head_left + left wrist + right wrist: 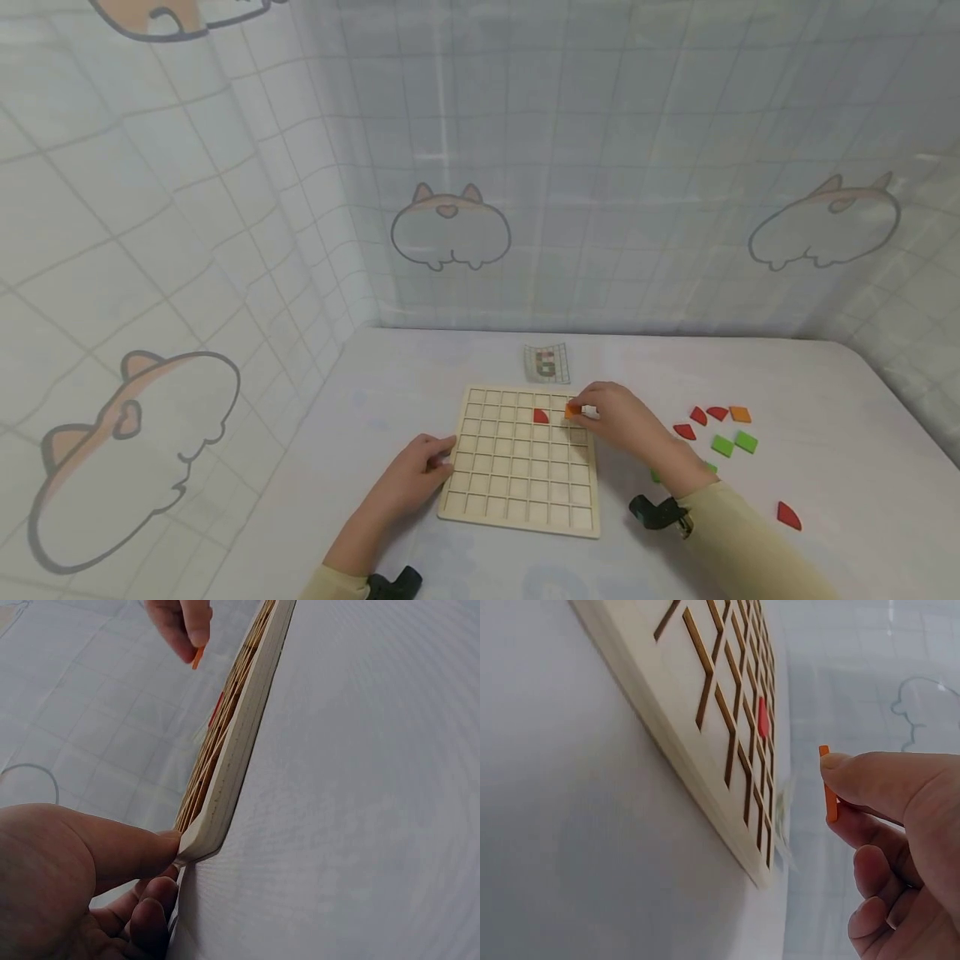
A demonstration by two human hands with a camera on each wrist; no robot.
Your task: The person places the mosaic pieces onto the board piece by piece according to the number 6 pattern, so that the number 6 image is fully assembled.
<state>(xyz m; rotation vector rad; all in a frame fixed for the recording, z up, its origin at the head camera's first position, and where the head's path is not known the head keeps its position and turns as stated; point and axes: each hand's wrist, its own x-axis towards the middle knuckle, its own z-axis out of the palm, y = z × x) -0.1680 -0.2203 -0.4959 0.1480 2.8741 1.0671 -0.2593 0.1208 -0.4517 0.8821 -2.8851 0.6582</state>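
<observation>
A pale wooden grid board [517,467] lies flat on the table, and one red quarter-circle tile [541,416] sits in a cell near its far side. My left hand [411,477] pinches the board's left edge; in the left wrist view its thumb [135,847] lies against the rim with the fingers curled below. Between thumb and forefinger, my right hand [618,421] holds an orange square tile [829,784] on edge, above the board's far right part. That tile is apart from the board in the right wrist view.
To the right lie loose red quarter-circle tiles [717,413], an orange square tile [740,414] and green square tiles [746,442], some partly behind the right arm. Another red tile [789,516] lies nearer. A small patterned card [547,364] lies beyond the board. Printed curtains surround the table.
</observation>
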